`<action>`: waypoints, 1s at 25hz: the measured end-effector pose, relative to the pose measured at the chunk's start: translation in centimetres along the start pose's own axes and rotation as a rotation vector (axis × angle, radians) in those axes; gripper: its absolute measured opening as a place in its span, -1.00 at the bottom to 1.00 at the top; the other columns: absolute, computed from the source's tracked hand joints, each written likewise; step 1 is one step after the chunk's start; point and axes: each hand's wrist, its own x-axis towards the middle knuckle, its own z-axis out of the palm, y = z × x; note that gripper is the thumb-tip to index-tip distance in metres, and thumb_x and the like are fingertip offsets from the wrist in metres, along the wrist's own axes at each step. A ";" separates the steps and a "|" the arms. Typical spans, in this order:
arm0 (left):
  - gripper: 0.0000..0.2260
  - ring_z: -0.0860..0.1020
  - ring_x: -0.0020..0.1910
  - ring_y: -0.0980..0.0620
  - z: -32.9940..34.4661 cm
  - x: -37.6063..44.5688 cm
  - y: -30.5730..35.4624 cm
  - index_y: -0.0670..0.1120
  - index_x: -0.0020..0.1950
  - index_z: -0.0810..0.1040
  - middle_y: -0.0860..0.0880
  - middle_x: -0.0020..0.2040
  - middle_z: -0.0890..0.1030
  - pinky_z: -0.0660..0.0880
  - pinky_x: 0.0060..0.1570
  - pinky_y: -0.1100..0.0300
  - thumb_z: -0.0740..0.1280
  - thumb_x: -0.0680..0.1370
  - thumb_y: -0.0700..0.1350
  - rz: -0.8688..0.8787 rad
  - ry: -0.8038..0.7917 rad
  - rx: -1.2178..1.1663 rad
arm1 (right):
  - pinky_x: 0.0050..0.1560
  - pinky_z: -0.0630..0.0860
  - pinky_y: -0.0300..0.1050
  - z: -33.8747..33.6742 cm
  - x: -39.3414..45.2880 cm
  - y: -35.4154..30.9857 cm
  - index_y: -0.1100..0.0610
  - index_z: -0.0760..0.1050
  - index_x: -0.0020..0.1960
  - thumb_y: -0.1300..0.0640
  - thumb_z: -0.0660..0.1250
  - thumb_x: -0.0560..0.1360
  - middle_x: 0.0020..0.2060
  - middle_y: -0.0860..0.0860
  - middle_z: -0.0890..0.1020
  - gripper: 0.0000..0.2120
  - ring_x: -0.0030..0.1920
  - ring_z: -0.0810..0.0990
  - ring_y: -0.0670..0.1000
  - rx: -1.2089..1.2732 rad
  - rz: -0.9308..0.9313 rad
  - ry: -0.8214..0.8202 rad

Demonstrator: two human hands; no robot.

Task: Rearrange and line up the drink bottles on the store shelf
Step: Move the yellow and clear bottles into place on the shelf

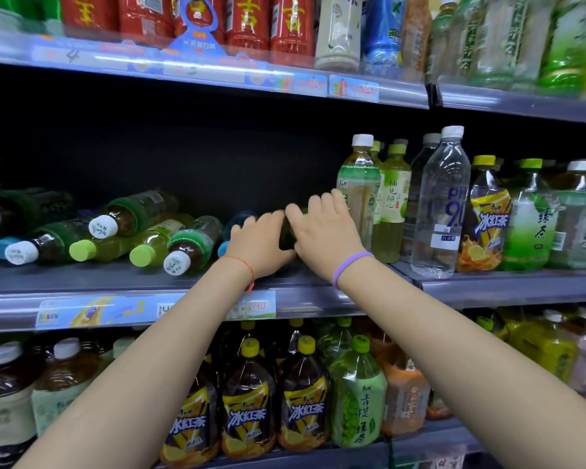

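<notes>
Dark glass-like plastic shows between the two hands: a dark bottle (286, 236) sits on the middle shelf (183, 282), clasped from both sides. Left hand (259, 238) cups its near side, right hand (322, 231) presses on the other, fingers (318, 203) of both curled round it in a grip, though motion blur hides most of the bottle and whether it stands or leans I cannot tell.

Judging by that, the step in hand is setting this one upright into the row. Just to the right stands the pale green tea bottle (359, 194), the right hand's fingers almost touching it, then the yuzu bottle (393, 204) and the clear water bottle (444, 204). To the left, a heap of fallen bottles (122, 235) lies on its side, caps toward the shelf lip.

Next move likely calls for sliding the held bottle snug beside the green tea without knocking it, then reaching left for the toppled ones. Room is good: bare shelf in front of the hands, dark open space behind, but the front edge is close.
</notes>
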 end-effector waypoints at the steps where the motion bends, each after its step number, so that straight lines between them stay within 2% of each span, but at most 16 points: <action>1: -0.43 0.40 0.31 -0.21 0.0 0.1 0.2 -0.01 0.40 0.29 -0.07 0.33 0.47 0.32 0.26 -0.15 0.35 0.48 0.18 -0.013 0.010 -0.001 | 0.21 0.34 0.19 -0.3 0.4 0.2 0.14 0.48 0.10 0.12 0.26 0.43 -0.18 0.16 0.52 -0.74 -0.11 0.50 0.20 0.014 0.053 0.123; 2: -0.37 0.40 0.31 -0.22 0.0 0.2 0.4 -0.03 0.44 0.26 -0.09 0.33 0.48 0.32 0.25 -0.15 0.35 0.48 0.21 -0.031 0.014 -0.005 | 0.11 0.35 0.16 -0.7 0.9 0.6 0.14 0.49 0.04 0.12 0.23 0.39 -0.23 0.15 0.50 -0.75 -0.17 0.48 0.18 0.028 0.111 0.224; 4: -0.22 0.40 0.33 -0.23 0.0 0.7 0.8 -0.10 0.49 0.19 -0.14 0.33 0.48 0.33 0.28 -0.14 0.38 0.45 0.28 -0.064 0.024 -0.051 | 0.05 0.33 0.15 -1.5 2.1 1.7 0.15 0.51 0.06 0.13 0.13 0.37 -0.22 0.17 0.49 -0.68 -0.17 0.47 0.19 0.027 0.194 0.356; 6: -0.23 0.46 0.27 -0.20 -0.2 1.1 1.4 -0.13 0.43 0.24 -0.15 0.27 0.51 0.41 0.24 -0.10 0.44 0.42 0.26 -0.059 0.032 -0.214 | 0.07 0.35 0.17 -2.8 3.4 2.7 0.15 0.52 0.12 0.19 0.10 0.40 -0.19 0.20 0.50 -0.64 -0.15 0.47 0.21 0.039 0.225 0.428; 8: -0.39 0.54 0.13 -0.06 -0.3 1.4 1.8 -0.07 0.28 0.35 -0.05 0.15 0.57 0.51 0.02 0.08 0.50 0.40 0.18 -0.036 0.030 -0.474 | 0.15 0.33 0.19 -4.1 4.6 3.4 0.13 0.48 0.20 0.26 0.08 0.44 -0.12 0.20 0.50 -0.61 -0.08 0.47 0.22 0.098 0.233 0.354; 9: -0.45 0.56 0.07 0.02 -0.4 1.4 2.0 -0.04 0.23 0.37 0.01 0.12 0.58 0.50 -0.09 0.20 0.52 0.39 0.14 -0.033 0.025 -0.575 | 0.22 0.29 0.20 -4.3 5.1 3.7 0.10 0.45 0.25 0.27 0.07 0.47 -0.07 0.19 0.50 -0.60 -0.01 0.46 0.23 0.142 0.238 0.293; 11: -0.50 0.57 0.04 0.08 -0.4 1.5 2.2 -0.02 0.18 0.40 0.06 0.08 0.59 0.51 -0.12 0.25 0.53 0.39 0.13 -0.035 0.027 -0.646 | 0.38 0.18 0.22 -4.2 5.4 4.2 0.04 0.43 0.31 0.25 0.09 0.53 -0.02 0.17 0.53 -0.61 0.09 0.45 0.24 0.187 0.239 0.235; 15: -0.51 0.57 0.05 -0.04 0.2 1.9 2.5 -0.03 0.12 0.39 0.01 0.06 0.59 0.54 0.07 -0.04 0.46 0.41 0.23 -0.071 0.044 -0.524 | 0.46 -0.02 0.33 -1.6 4.0 4.5 -0.01 0.44 0.34 0.03 0.11 0.60 0.03 0.14 0.60 -0.66 0.28 0.42 0.26 0.125 0.220 0.224; 17: -0.55 0.57 0.09 -0.10 0.5 2.1 2.9 -0.03 0.11 0.37 -0.03 0.09 0.59 0.50 0.14 -0.10 0.43 0.44 0.23 -0.067 0.036 -0.491 | 0.46 -0.06 0.36 -0.5 3.1 4.6 -0.01 0.39 0.39 0.02 0.12 0.59 0.12 0.16 0.57 -0.61 0.39 0.35 0.25 0.105 0.213 0.193; 22: -0.64 0.55 0.14 -0.13 1.0 2.4 3.6 -0.05 0.16 0.43 -0.06 0.12 0.61 0.41 0.26 -0.13 0.35 0.53 0.16 -0.049 0.014 -0.433 | 0.47 -0.02 0.37 0.5 1.2 5.5 0.02 0.31 0.49 0.10 0.20 0.50 0.37 0.23 0.43 -0.46 0.49 0.24 0.25 0.049 0.166 0.206; 25: -0.71 0.54 0.12 -0.15 1.6 2.6 4.3 -0.04 0.04 0.47 -0.09 0.07 0.62 0.38 0.23 -0.05 0.21 0.60 0.18 -0.034 -0.014 -0.231 | 0.44 0.11 0.39 1.0 0.1 5.2 0.07 0.40 0.41 0.13 0.14 0.49 0.37 0.26 0.44 -0.52 0.48 0.28 0.27 0.022 0.204 0.215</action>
